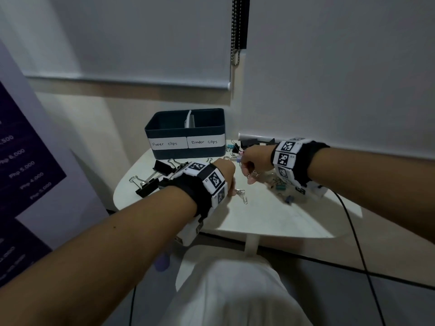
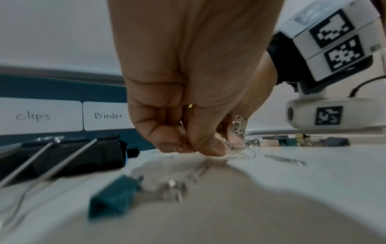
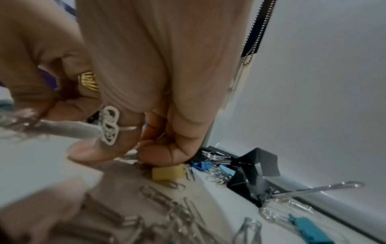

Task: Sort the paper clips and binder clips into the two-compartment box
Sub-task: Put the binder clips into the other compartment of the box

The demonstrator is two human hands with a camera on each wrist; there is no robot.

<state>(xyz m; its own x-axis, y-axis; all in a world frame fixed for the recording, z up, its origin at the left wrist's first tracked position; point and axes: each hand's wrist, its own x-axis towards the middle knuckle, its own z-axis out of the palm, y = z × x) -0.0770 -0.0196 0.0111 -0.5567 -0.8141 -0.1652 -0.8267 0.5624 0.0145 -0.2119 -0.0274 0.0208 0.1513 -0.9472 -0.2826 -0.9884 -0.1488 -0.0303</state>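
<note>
Pinched shut with the left hand (image 2: 188, 99), fingertips (image 2: 211, 148) pressed down to the counter (image 1: 270, 220) on a thin silver paper clip (image 1: 241, 194). Curled in likewise on the right hand (image 1: 254, 161), seemingly round a few paper clips (image 3: 162, 137) (wire glinted between the fingers, number not discernible).

Directly beneath that hand: a small yellow binder clip (image 3: 168, 172) among loose paper clips (image 3: 167, 214). On the outer side of the left hand: large black binder clips (image 1: 155, 177). Beyond both hands, apart from them: the dark blue two-compartment box (image 1: 186, 137), labelled for paper clips on the left-hand side and binder clips on the right.

Could have slipped from so shallow a pinch, being flat, slick wire; could also have hooked a neighbour and dragged it into the wrong half.
</note>
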